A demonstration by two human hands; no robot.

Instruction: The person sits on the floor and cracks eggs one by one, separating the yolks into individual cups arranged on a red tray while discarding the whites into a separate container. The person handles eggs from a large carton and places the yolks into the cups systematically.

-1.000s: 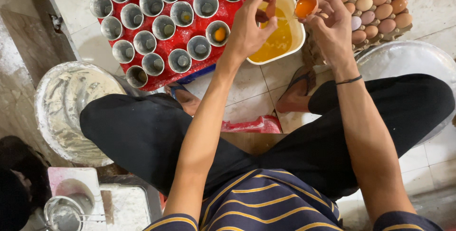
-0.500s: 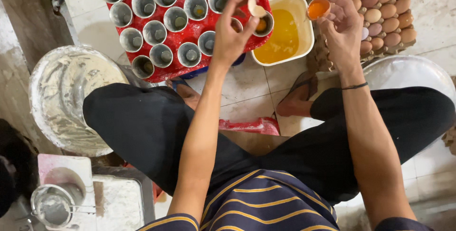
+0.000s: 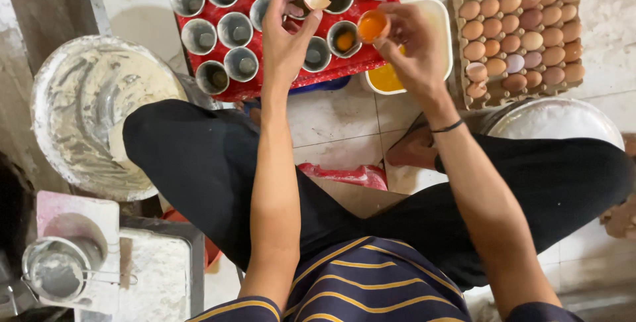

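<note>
Tray of metal cups (image 3: 278, 77) at twelve o'clock, on the floor; tub (image 3: 440, 24) just right of it, egg carton (image 3: 520, 37) at two. Floury bowl (image 3: 86, 110) at nine, sieve (image 3: 56, 269) at seven.

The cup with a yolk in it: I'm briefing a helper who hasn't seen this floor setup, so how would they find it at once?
Start at the red tray of metal cups, left of the egg carton. Go to its near right part, between the left hand and the right hand. That cup alone shows an orange yolk; its neighbours look grey inside.
</note>
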